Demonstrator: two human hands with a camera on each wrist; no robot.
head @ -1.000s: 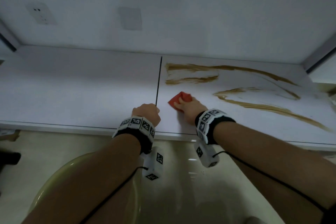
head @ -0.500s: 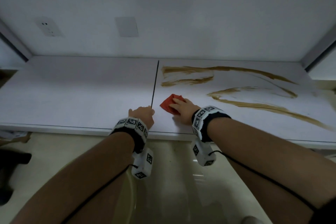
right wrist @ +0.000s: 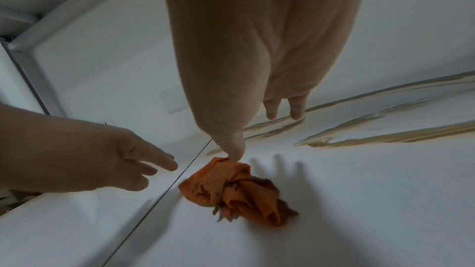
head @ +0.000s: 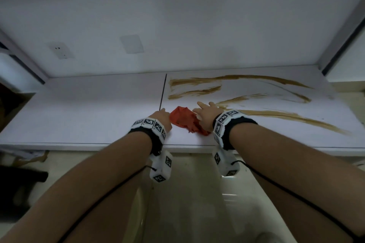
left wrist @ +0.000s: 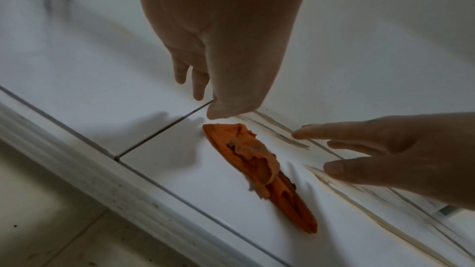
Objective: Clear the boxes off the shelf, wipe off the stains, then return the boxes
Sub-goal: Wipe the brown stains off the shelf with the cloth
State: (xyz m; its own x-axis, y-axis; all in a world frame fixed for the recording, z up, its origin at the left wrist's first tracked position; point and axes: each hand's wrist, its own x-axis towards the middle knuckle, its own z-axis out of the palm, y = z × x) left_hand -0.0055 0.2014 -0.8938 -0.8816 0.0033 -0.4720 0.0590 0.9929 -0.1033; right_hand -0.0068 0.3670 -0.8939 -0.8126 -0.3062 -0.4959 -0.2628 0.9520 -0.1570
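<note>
Both hands' fingers spread loose above crumpled orange cloth (head: pixel 185 122); left hand (head: pixel 163 119) fingertips hidden overhead

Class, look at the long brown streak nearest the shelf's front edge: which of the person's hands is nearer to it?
Right. The right hand hovers at the streak's left end; the left hand is farther left, beyond the orange cloth.

Head view looking down, wrist views close, sharing cloth (head: pixel 184 120)

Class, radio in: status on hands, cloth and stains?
Both hands open: left hand, right hand. Cloth loose on shelf, unheld. Stains remain. Nothing blocking.
</note>
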